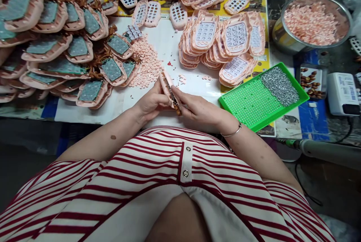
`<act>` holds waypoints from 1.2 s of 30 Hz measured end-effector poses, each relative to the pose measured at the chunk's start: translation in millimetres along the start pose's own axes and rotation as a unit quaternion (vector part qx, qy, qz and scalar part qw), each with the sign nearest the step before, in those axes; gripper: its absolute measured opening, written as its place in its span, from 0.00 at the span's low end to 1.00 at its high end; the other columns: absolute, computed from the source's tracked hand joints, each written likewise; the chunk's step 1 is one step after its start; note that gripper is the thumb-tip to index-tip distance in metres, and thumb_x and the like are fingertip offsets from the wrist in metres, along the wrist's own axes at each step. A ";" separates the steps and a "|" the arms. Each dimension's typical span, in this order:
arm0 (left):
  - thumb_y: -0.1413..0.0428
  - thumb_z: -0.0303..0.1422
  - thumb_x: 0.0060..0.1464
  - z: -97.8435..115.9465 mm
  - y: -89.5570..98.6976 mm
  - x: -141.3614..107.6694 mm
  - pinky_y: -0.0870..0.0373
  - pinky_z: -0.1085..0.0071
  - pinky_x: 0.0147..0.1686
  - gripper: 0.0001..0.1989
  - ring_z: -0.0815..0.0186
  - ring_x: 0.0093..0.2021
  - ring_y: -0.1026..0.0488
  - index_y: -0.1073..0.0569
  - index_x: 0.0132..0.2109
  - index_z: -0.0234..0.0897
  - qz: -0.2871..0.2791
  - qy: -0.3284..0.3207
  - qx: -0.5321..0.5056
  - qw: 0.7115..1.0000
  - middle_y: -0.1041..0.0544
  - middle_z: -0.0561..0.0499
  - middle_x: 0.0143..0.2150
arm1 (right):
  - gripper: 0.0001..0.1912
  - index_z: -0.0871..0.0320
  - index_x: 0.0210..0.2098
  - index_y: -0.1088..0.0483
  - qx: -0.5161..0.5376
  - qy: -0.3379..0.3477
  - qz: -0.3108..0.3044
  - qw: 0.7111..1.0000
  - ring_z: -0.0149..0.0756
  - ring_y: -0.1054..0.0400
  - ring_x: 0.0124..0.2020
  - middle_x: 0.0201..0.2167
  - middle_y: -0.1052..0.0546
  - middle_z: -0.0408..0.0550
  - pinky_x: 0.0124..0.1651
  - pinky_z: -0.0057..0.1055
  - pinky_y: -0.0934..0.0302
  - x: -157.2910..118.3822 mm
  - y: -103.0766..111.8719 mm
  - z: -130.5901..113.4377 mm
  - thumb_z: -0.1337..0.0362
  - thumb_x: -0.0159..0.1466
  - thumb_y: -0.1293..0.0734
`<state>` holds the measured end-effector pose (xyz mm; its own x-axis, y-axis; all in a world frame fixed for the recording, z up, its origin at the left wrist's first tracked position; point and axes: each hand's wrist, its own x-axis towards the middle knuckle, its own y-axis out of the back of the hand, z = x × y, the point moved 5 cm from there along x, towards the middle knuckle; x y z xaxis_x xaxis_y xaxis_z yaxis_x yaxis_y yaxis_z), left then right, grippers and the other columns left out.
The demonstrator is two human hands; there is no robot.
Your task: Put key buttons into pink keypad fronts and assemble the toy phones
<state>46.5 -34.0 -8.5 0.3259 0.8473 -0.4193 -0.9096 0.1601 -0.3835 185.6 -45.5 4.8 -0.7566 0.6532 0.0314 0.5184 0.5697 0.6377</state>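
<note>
Between my two hands, a pink toy phone shell (166,85) is held tilted on its edge near the table's front. My left hand (153,101) grips its left side, with the fingers curled behind it. Fingers of my right hand (194,104) press against the right side. Brown parts show at the shell's lower end; its inner face is mostly hidden. Just beyond lies a heap of small pink button pieces (146,65) on the white sheet. Several loose buttons (182,79) lie to the right of the shell.
Shells with circuit boards (90,90) are piled at left. Stacked keypad shells (205,33) stand at back right. A green tray (242,102) of screws (282,85), a metal bowl (275,37) of pink pieces, and a box of brown parts (308,82) are at right.
</note>
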 end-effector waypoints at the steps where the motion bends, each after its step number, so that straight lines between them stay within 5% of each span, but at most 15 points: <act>1: 0.43 0.17 0.31 0.2 -0.1 -0.1 0.28 0.75 0.29 0.36 0.70 0.27 0.28 0.38 0.52 0.42 -0.002 -0.001 0.000 1.000 0.27 0.60 0.28 | 0.34 0.56 0.73 0.59 0.008 -0.006 0.000 1.000 0.40 0.28 0.54 0.62 0.29 0.56 0.56 0.41 0.34 -0.4 -0.5 1.1 0.65 0.69 0.45; 4: 0.41 0.17 0.32 0.1 0.8 -1.1 0.26 0.73 0.32 0.38 0.67 0.30 0.24 0.38 0.53 0.42 -0.009 0.003 -0.010 1.000 0.24 0.58 0.31 | 0.34 0.57 0.72 0.59 0.048 -0.019 0.014 0.999 0.40 0.28 0.53 0.59 0.27 0.56 0.56 0.42 0.34 -1.8 -1.4 6.1 0.62 0.70 0.43; 10: 0.35 0.18 0.37 -1.8 4.4 -2.7 0.21 0.67 0.39 0.41 0.66 0.36 0.22 0.38 0.58 0.44 -0.036 0.007 -0.039 0.999 0.24 0.58 0.36 | 0.23 0.58 0.62 0.35 0.136 -0.043 0.081 0.987 0.39 0.26 0.50 0.53 0.22 0.53 0.54 0.37 0.33 -3.5 -2.4 19.3 0.58 0.71 0.40; 18: 0.33 0.21 0.39 -6.2 8.7 0.0 0.20 0.65 0.38 0.42 0.64 0.37 0.22 0.37 0.61 0.45 -0.046 0.005 -0.050 0.998 0.24 0.55 0.37 | 0.19 0.57 0.55 0.27 0.189 -0.007 0.136 0.972 0.39 0.27 0.52 0.52 0.22 0.51 0.54 0.34 0.34 -5.7 -1.0 15.6 0.56 0.71 0.40; 25: 0.31 0.24 0.41 -10.6 1.0 0.2 0.22 0.71 0.37 0.40 0.67 0.36 0.23 0.37 0.60 0.45 -0.013 -0.014 -0.093 0.995 0.24 0.56 0.36 | 0.30 0.64 0.62 0.39 -0.069 0.005 0.165 0.984 0.47 0.28 0.48 0.52 0.24 0.62 0.51 0.45 0.32 -5.6 -7.0 -9.7 0.48 0.70 0.40; 30: 0.31 0.40 0.46 -7.3 2.7 1.6 0.23 0.69 0.39 0.41 0.64 0.43 0.24 0.41 0.64 0.50 -0.001 -0.074 0.009 0.997 0.26 0.53 0.43 | 0.21 0.67 0.58 0.37 -0.211 -0.030 0.236 0.948 0.47 0.27 0.43 0.45 0.22 0.63 0.47 0.43 0.32 -11.6 -0.7 -21.6 0.60 0.72 0.44; 32: 0.35 0.51 0.48 11.3 12.9 -4.0 0.27 0.60 0.51 0.41 0.58 0.55 0.28 0.41 0.66 0.51 0.038 -0.209 0.183 0.960 0.28 0.47 0.54 | 0.19 0.65 0.58 0.36 -0.208 -0.004 0.232 0.950 0.45 0.28 0.42 0.45 0.21 0.60 0.47 0.42 0.33 -15.9 4.2 -25.4 0.63 0.71 0.43; 34: 0.34 0.56 0.43 31.5 16.8 -17.3 0.43 0.51 0.66 0.45 0.51 0.67 0.40 0.38 0.65 0.48 0.077 -0.361 0.386 0.845 0.34 0.43 0.64 | 0.18 0.63 0.58 0.36 -0.186 0.008 0.229 0.955 0.43 0.28 0.42 0.46 0.21 0.59 0.46 0.40 0.33 -20.7 9.2 -26.2 0.66 0.70 0.42; 36: 0.32 0.51 0.43 35.9 14.9 -24.4 0.63 0.46 0.71 0.34 0.50 0.68 0.41 0.28 0.57 0.47 0.041 -0.395 0.491 0.775 0.30 0.46 0.63 | 0.18 0.62 0.57 0.35 -0.163 0.014 0.206 0.965 0.42 0.29 0.41 0.46 0.21 0.57 0.45 0.40 0.34 -23.1 9.7 -24.8 0.69 0.68 0.41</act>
<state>15.7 -34.1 25.6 0.3505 0.8585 0.3744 -0.8026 0.0693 0.5925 198.2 -67.5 29.3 -0.5258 0.7747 0.3514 0.6278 0.0746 0.7748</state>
